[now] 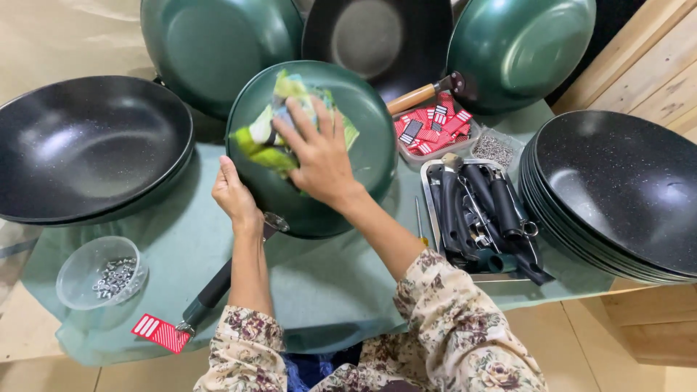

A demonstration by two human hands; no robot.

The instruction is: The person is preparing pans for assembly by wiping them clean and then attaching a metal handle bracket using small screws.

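A green wok (363, 116) stands tilted on its edge in front of me, its outer side facing me. My left hand (234, 197) grips its lower left rim. My right hand (321, 152) presses a green and yellow cloth (263, 141) flat against the wok's outer surface. The wok's black handle (215, 287) runs down to the left, with a red striped tag (161, 333) tied at its end.
Black woks (87, 149) lie stacked at left, more (624, 192) at right, green and black ones (519, 47) at the back. A clear bowl of small metal parts (102, 274), a metal tray of black handles (483, 214) and a tub of red tags (434, 127) rest on the green mat.
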